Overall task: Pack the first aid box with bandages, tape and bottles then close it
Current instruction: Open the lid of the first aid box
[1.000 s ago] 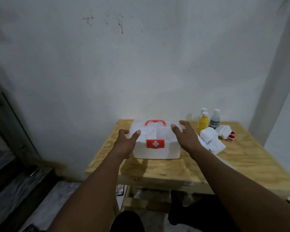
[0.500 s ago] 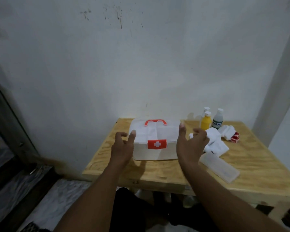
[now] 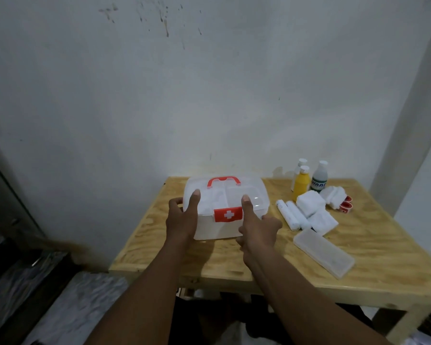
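The white first aid box (image 3: 230,195) with a red handle and a red cross latch stands lid-down on the wooden table (image 3: 388,247), near its back left. My left hand (image 3: 182,219) grips the box's left front corner, thumb up on the lid. My right hand (image 3: 258,227) holds the front right, with its thumb on the lid beside the latch and its fingers curled at the box front. To the right stand a yellow bottle (image 3: 301,185) and a green-labelled bottle (image 3: 319,178). White bandage rolls (image 3: 310,203) and red tape (image 3: 345,207) lie near them.
Two thin white rolls (image 3: 290,216) lie just right of the box. A flat clear plastic case (image 3: 324,253) sits near the table's front right. The table backs onto a white wall. A dark step drops away on the left.
Both hands have slid from the box's sides to its front. The thumbs now rest on the lid either side of the latch. The view has tilted down.
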`<state>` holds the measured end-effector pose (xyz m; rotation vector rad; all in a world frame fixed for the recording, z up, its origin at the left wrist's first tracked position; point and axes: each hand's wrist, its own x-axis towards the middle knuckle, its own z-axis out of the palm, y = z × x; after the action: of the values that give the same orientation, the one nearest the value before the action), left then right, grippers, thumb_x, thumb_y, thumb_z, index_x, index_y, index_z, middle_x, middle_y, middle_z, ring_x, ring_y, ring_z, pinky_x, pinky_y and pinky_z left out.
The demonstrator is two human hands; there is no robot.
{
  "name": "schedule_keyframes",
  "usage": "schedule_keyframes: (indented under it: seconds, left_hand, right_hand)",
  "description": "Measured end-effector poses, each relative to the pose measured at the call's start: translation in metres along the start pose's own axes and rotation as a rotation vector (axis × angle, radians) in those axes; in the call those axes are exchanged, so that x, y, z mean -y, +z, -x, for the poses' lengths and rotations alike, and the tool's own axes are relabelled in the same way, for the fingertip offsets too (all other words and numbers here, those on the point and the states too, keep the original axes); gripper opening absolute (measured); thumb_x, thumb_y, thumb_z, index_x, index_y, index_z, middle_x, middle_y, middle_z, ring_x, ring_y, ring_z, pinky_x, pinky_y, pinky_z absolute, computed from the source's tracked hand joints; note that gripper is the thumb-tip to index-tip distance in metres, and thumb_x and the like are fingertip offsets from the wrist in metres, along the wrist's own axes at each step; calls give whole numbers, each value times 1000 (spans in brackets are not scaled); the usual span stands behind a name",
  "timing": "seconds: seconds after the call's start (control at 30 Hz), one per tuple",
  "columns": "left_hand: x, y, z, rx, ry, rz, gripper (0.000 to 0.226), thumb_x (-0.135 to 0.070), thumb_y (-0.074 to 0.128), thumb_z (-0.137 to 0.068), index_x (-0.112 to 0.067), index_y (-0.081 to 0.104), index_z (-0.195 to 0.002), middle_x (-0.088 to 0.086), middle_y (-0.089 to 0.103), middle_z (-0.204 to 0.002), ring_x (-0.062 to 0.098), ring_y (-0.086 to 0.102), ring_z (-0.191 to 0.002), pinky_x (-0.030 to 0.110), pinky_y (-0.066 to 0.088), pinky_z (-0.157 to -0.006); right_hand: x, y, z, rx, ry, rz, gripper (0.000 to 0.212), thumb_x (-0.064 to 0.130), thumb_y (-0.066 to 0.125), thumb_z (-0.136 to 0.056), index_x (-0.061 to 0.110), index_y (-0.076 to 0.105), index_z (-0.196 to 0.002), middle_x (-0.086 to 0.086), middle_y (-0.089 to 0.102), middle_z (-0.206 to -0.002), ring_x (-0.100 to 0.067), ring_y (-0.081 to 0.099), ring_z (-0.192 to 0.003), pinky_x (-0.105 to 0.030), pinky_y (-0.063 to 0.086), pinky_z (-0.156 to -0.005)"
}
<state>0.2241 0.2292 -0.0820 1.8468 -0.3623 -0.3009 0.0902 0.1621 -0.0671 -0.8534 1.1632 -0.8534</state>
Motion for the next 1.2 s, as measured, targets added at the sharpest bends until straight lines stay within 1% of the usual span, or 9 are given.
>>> schedule_keyframes:
  seconds: [0.1, 0.2, 0.3, 0.43, 0.57, 0.77, 0.83, 0.97, 1.2]
  left_hand:
    - [2, 1, -2, 2, 12, -27, 67, -67, 53, -91, -25, 36, -140, 6, 54, -132, 23, 58, -99, 32, 53, -70]
    - [1, 2, -4, 2, 23, -73, 72, -70, 51, -90, -25, 34, -144, 7, 53, -137, 26, 58, -104, 40, 57, -82]
    - [0, 7, -5, 11, 38, -111, 75, -73, 47, -89, -24, 33, -145, 7, 52, -141, 28, 59, -111, 43, 58, -89]
    - [-2, 11, -3, 43, 39, -119, 75, -74, 45, -90, -25, 31, -145, 6, 50, -143, 28, 58, -114, 36, 55, -83]
    - [-2, 9, -2, 56, 28, -130, 76, -74, 45, -89, -24, 30, -145, 7, 47, -144, 29, 57, -117, 40, 55, -87]
    - [-6, 5, 3, 80, 27, -125, 80, -77, 44, -87, -24, 31, -145, 6, 49, -143, 28, 57, -114, 42, 57, -91]
    - [-8, 1, 5, 106, 47, -112, 88, -87, 36, -82, -23, 35, -143, 1, 51, -135, 27, 58, -113, 43, 56, -92]
    - [-7, -5, 0, 99, 18, 46, 131, -108, 7, -47, -27, 52, -139, 1, 63, -132, 28, 62, -114, 52, 52, -101]
    - [-11, -6, -14, 52, -75, 126, 110, -97, 8, -66, -25, 64, -128, 8, 69, -126, 33, 64, -113, 53, 51, -102]
  right_hand:
    - [1, 3, -3, 37, 20, -13, 80, 68, 71, -70, 19, 48, -128, -7, 67, -108, -28, 71, -87, -30, 59, -50]
    - [3, 5, -1, 90, 42, -68, 67, 61, 71, -77, 19, 50, -125, -5, 68, -107, -26, 71, -85, -39, 63, -64]
    - [2, 8, 7, 154, 63, -103, 59, 54, 74, -77, 18, 56, -121, -3, 70, -105, -24, 71, -84, -33, 60, -59]
    - [-4, 16, 13, 165, 67, -80, 62, 48, 76, -79, 13, 56, -126, -3, 71, -105, -21, 73, -81, -31, 62, -63]
    - [-7, 12, 7, 178, 60, -74, 57, 48, 77, -78, 10, 60, -117, -4, 72, -97, -22, 73, -83, -36, 63, -75]
    - [5, 12, 12, 174, -17, -58, 40, 38, 76, -83, 17, 56, -112, -7, 69, -103, -24, 72, -81, -37, 63, -74]
    - [7, 5, 12, 210, -56, 27, 36, 40, 74, -85, 16, 59, -106, -7, 71, -97, -22, 73, -76, -34, 63, -67]
    - [23, -10, 13, 297, -125, 198, 32, 38, 64, -92, 6, 69, -93, -8, 71, -71, -18, 69, -58, -26, 52, -47]
    - [89, -1, 25, 471, -255, 334, 31, 35, 61, -92, 8, 69, -77, -9, 63, -60, -22, 63, -50, -25, 42, -44]
